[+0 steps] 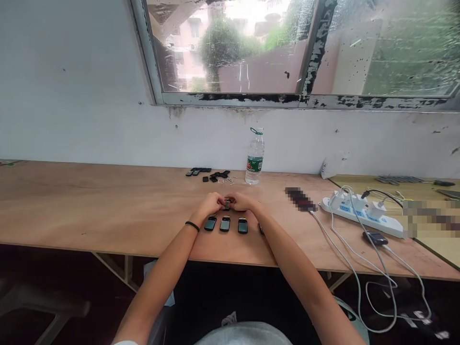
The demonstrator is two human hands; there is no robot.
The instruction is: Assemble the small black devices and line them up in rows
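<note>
Together, left hand (210, 203) and right hand (243, 201) pinched on small dark part (226, 204), just above surface (89, 206). Best held low and steady, fingertips pressing evenly. Just beside: row of small dark cases (224, 224). Behind: loose black parts (212, 175), water bottle (255, 158) with green label, writing unreadable. No other legible text.

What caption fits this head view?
Both hands, left hand and right hand, pinch a small dark part above a row of key fobs.
</note>
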